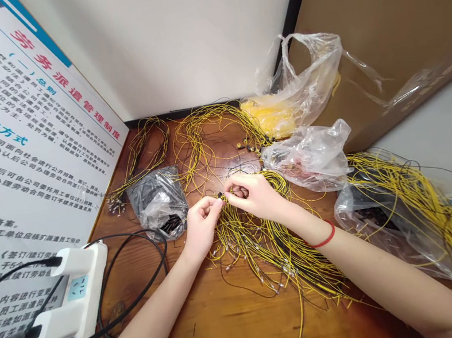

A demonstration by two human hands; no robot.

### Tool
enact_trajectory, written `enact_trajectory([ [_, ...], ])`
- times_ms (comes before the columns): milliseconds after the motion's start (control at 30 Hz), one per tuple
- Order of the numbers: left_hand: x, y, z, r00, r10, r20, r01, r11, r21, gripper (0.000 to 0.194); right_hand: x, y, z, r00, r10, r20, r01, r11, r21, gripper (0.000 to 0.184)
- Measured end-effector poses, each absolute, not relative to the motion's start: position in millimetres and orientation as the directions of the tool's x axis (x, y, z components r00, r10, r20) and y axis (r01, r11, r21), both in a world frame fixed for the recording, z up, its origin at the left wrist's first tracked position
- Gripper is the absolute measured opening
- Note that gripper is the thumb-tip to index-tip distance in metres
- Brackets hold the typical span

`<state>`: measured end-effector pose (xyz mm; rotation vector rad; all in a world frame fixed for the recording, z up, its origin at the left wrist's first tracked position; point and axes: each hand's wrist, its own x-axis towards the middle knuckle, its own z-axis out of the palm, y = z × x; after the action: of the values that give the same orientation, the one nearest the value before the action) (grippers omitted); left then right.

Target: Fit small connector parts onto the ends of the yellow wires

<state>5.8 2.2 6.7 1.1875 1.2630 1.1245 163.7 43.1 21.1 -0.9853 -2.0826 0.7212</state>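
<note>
- Pinching, both hands: the left hand (203, 226) and right hand (256, 196) meet low over the table, knuckles almost touching.
- Left fingers: curled inward, thumb and forefinger pressed together on a tiny black wire end (220, 196).
- Right fingers: bent over, thumb and forefinger closed on the same small cluster of wire; exact grip hidden by the fingers.
- Right wrist: thin red string band (325, 236).
- Under the hands: loose bundle of thin yellow-and-black wires (269, 249) fanned over a reddish-brown wooden tabletop (220, 333), small clear-tipped ends scattered through it.
- Near left: white power strip (73, 318) with black cables (135, 278) plugged in, lying at the table edge.
- Near right: crumpled clear plastic bag (386, 222) under a heavy heap of yellow wire (425, 209).
- Mid left: clear bag of dark items (158, 203), just beside the left hand.
- Mid right: puffed clear plastic bag (307, 159), well beyond the right hand.
- Far: two looped yellow wire coils (140, 155) (211, 136), with small brass connectors (246, 145) between the central coil and the bags.
- Far right: clear bag of yellow parts (273, 117) against a brown cardboard box (379, 19).
- Left side: printed Chinese-language poster board (15, 113) leaning along the table, white wall (166, 28) behind.
</note>
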Motion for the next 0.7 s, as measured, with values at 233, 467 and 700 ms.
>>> enact_trajectory([
  [233, 6.0, 1.9, 6.6, 0.01, 0.997, -0.073, 0.043, 0.072, 0.996, 0.037, 161.2, 42.4, 18.3, -0.445, 0.823, 0.352, 0.427, 0.541, -0.725, 0.008],
  [467, 6.2, 1.6, 6.2, 0.007, 0.998, -0.062, 0.038, 0.062, 0.997, 0.037, 158.6, 40.2, 20.3, -0.424, 0.867, 0.263, 0.383, 0.435, -0.815, 0.007],
  [700, 5.9, 1.6, 6.3, 0.002, 0.998, -0.064, 0.033, 0.064, 0.997, 0.038, 155.4, 37.7, 17.8, -0.404, 0.89, 0.211, 0.334, 0.359, -0.872, 0.008],
])
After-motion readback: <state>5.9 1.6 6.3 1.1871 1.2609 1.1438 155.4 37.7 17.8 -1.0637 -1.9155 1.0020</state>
